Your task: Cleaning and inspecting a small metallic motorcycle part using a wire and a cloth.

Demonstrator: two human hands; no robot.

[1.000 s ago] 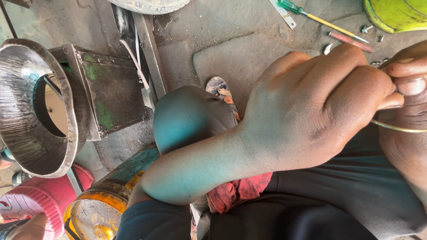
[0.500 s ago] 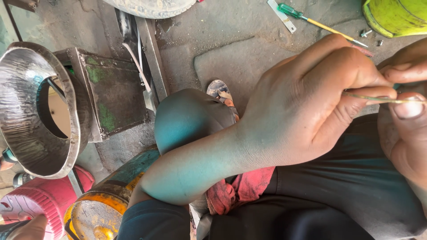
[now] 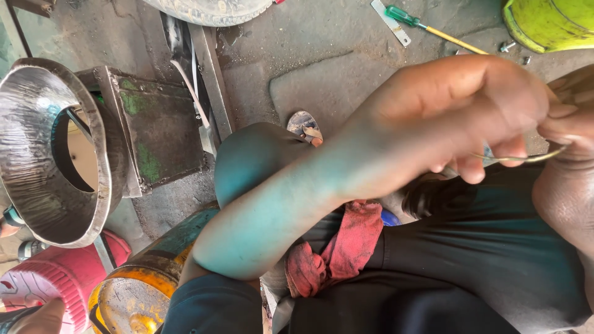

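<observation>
Left hand (image 3: 458, 117) is curling in at the right of the scene, fingers pressed together and pinching a thin wire (image 3: 526, 158). Right hand (image 3: 572, 154) is meeting it at the right edge, thumb and fingertips gripping the wire's other end. The wire is hanging between both hands, above the dark lap. A red rag (image 3: 346, 244) is lying below; a green-handled screwdriver (image 3: 427, 25) is resting far off.

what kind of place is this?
Likely an informal metal or repair workshop, worked on the ground: bare concrete floor, a screwdriver lying on it, a metal funnel, and a worn gas cylinder.
</observation>
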